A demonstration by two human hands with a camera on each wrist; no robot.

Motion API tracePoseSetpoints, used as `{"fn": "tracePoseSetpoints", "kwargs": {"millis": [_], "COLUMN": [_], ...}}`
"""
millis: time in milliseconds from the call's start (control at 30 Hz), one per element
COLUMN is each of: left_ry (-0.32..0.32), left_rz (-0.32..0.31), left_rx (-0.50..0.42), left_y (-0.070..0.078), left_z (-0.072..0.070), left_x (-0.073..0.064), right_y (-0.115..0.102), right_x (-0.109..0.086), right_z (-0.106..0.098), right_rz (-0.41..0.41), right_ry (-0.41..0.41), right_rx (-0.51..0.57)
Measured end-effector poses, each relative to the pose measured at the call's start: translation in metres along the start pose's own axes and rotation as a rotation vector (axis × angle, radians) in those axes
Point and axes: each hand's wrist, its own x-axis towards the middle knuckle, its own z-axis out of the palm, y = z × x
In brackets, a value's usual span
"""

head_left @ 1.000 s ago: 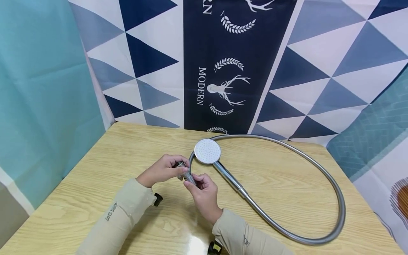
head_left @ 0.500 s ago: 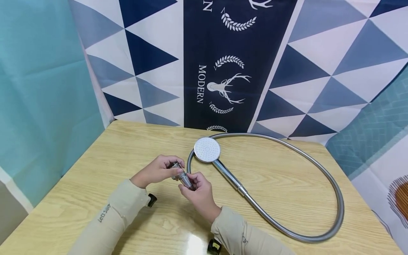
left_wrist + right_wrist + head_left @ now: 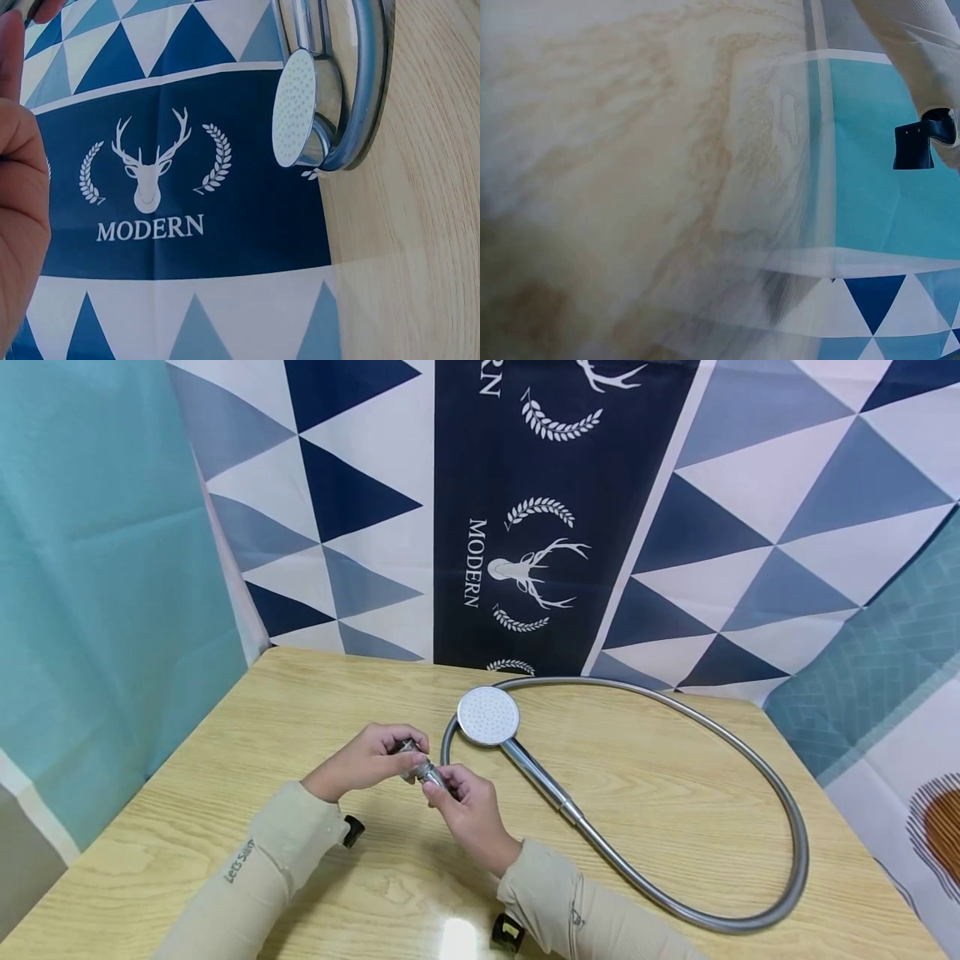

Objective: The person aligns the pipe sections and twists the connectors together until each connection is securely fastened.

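In the head view, my left hand (image 3: pixel 366 763) grips a small grey metal fitting (image 3: pixel 411 752) between thumb and fingers. My right hand (image 3: pixel 476 814) pinches the chrome hose connector (image 3: pixel 432 776), which lines up against that fitting; whether the two are threaded together I cannot tell. Just beyond the hands lies a hand shower (image 3: pixel 488 716), its white nozzle face up and its handle joined to a metal hose (image 3: pixel 797 827). At the left wrist view's edge only part of my left hand shows; the fitting is mostly hidden there. The right wrist view shows neither fitting nor connector.
The hose loops widely over the right side of the wooden table (image 3: pixel 315 710). Patterned cloth (image 3: pixel 525 527) hangs behind the table's back edge, with teal cloth (image 3: pixel 97 568) on the left. A black strap mount (image 3: pixel 913 146) sits on the left sleeve.
Both hands have shifted slightly left, the left hand more, carrying the fitting and connector along. The right fingers have changed their grip on the connector. The hand shower stays put.
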Motion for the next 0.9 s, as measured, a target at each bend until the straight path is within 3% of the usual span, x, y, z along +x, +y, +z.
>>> {"fn": "tracePoseSetpoints", "kwargs": {"millis": [100,200,367,500,633,900], "left_ry": [-0.003,-0.005,-0.02,-0.03,-0.044,-0.051], "left_rz": [0.0,0.004,0.01,-0.002,-0.013,-0.021], "left_rx": [0.011,0.031,0.016,0.021,0.031,0.029], "left_y": [0.001,0.002,0.004,0.009,0.014,0.012], "left_z": [0.0,0.0,0.001,0.001,-0.002,-0.003], "left_x": [0.001,0.003,0.008,0.012,0.019,0.023], "right_y": [0.001,0.003,0.008,0.007,0.002,0.0], "right_x": [-0.001,-0.004,-0.005,-0.002,0.001,0.003], "right_z": [0.001,0.003,0.008,0.008,0.003,-0.002], "right_rz": [0.001,-0.019,-0.171,-0.236,-0.219,-0.108], "right_ry": [0.009,0.069,0.205,0.243,0.232,0.167], "right_rx": [0.009,0.026,0.072,0.097,0.056,0.01]}}
